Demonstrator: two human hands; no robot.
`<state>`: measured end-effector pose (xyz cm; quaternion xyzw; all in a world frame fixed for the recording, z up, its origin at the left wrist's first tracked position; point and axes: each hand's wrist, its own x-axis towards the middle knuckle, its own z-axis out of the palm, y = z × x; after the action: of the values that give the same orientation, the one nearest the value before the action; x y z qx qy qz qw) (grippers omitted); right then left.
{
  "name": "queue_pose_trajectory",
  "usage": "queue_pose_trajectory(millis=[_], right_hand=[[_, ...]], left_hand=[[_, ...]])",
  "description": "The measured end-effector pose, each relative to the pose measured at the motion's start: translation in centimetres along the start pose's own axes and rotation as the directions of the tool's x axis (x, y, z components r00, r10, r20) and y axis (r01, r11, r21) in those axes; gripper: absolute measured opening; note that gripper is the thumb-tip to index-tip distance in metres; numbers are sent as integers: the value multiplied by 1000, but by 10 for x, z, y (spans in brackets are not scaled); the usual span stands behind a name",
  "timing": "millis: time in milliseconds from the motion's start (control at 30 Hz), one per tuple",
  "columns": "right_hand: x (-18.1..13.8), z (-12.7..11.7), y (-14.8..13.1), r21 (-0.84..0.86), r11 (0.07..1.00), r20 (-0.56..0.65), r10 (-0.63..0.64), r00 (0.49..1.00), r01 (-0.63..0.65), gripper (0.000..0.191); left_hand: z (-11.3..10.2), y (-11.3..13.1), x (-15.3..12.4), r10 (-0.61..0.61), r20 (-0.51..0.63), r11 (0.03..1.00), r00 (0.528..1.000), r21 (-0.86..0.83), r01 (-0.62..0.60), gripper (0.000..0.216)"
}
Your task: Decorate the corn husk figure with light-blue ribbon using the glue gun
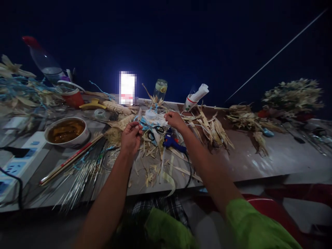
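Note:
My left hand (131,136) is closed in a pinch above the cluttered table. A small pale sliver (140,113) shows just past its fingertips; whether the hand holds it I cannot tell. To the right, my right hand (174,120) has its fingertips drawn together at white and light blue scraps, and what they grip is too small to make out. Between the hands lie scissors with black handles (158,129). A blue glue gun (173,142) rests below my right hand. Behind the scissors, a husk flower (157,102) stands over a white round object (150,114).
At left are a bowl of brown liquid (66,133), a power strip (24,162), thin wires (80,180) and a corn cob (116,108). A glass jar (160,88), a cup (191,102) and dried husks (214,129) stand or lie behind and right. A bright screen (127,87) glows at the back.

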<state>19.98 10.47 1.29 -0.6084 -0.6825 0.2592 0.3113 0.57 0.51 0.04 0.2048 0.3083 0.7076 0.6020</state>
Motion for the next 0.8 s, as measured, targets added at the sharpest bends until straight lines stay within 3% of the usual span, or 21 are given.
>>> queue_pose_trajectory(millis=[467,600,700,800], right_hand=[[-17,-15,5,13,999,31,41,999,-42,18],[-26,-13,-15,244,967,101,55,993,-78,16],[-29,-7,-41,485,868,215,1,977,-108,21],[-28,-1,-65,517,852,295,-90,951,-80,29]], left_hand=[[0,-1,0,-91,58,995,994,-44,94,16],[2,0,-2,-104,64,995,993,13,104,15],[3,0,-3,-133,50,990,990,56,130,18],[5,-1,-4,-140,24,988,990,72,138,19]])
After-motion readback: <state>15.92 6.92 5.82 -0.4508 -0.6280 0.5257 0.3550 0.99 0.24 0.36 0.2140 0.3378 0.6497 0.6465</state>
